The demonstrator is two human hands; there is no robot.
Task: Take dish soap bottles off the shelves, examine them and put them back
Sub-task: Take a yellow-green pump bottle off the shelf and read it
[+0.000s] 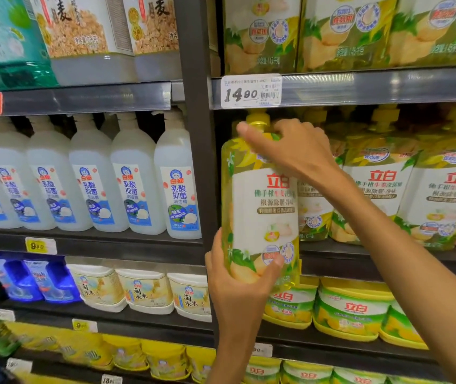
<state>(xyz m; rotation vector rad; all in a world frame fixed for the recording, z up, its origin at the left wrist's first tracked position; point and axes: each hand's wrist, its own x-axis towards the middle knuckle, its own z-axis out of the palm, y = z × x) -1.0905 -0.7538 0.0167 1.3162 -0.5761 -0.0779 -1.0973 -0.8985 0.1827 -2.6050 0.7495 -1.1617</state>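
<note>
A tall yellow dish soap bottle [260,206] with a white label and red characters stands upright in front of the middle right shelf. My left hand [242,284] grips its base from below, thumb across the front. My right hand [290,146] grips its shoulder just under the yellow pump cap. Behind my right arm, more yellow bottles [379,189] of the same brand stand in a row on the shelf.
A dark upright post [196,134] splits the shelving. To the left is a row of clear bottles [135,184] with blue labels. A price tag reading 14.90 [250,91] hangs on the rail above. Lower shelves hold white and yellow tubs [351,309].
</note>
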